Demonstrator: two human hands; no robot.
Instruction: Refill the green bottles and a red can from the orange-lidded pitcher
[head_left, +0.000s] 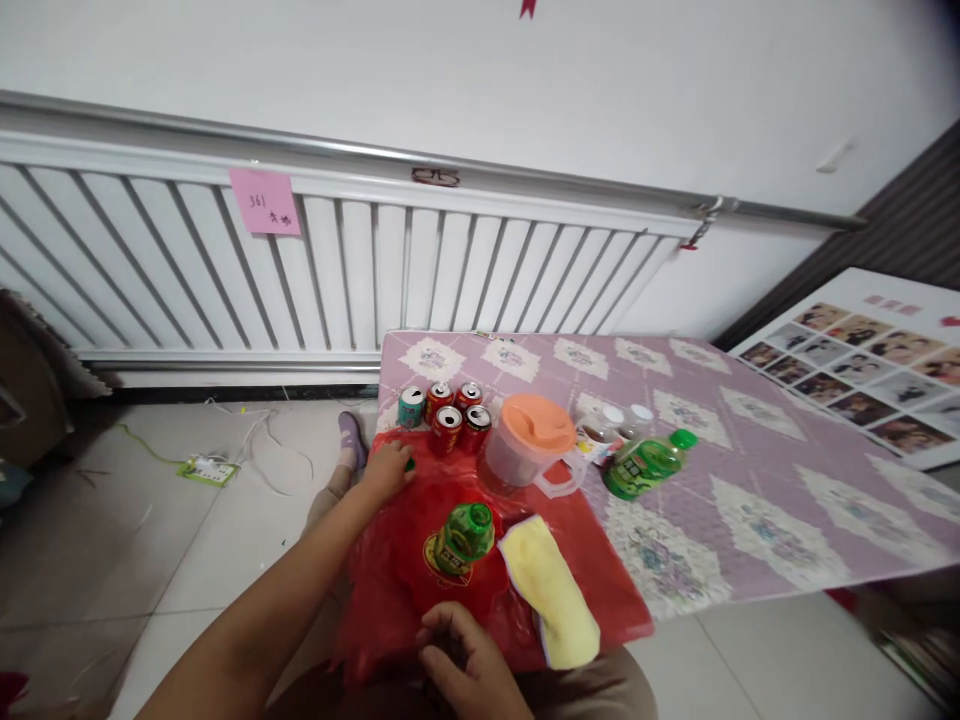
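My left hand [388, 472] is at the left edge of a red plastic sheet [592, 590], its fingertips closed at a small green bottle cap [409, 464]. Close to me, my right hand [469, 660] has its fingers bent and the thumb apart, with nothing seen in it. Just beyond it stands an uncapped green bottle [463, 540]. A folded yellow cloth [551, 595] lies to the right of that bottle. Behind them is a clear pitcher [517, 455] with an orange lid and some brown liquid low inside.
Several red cans [446, 428] and one teal can [411, 408] stand opened behind my left hand. Right of the pitcher are a capped green bottle [649, 465] and two white-capped bottles [600, 432]. A radiator [450, 265] runs behind the cloth-covered table [750, 430].
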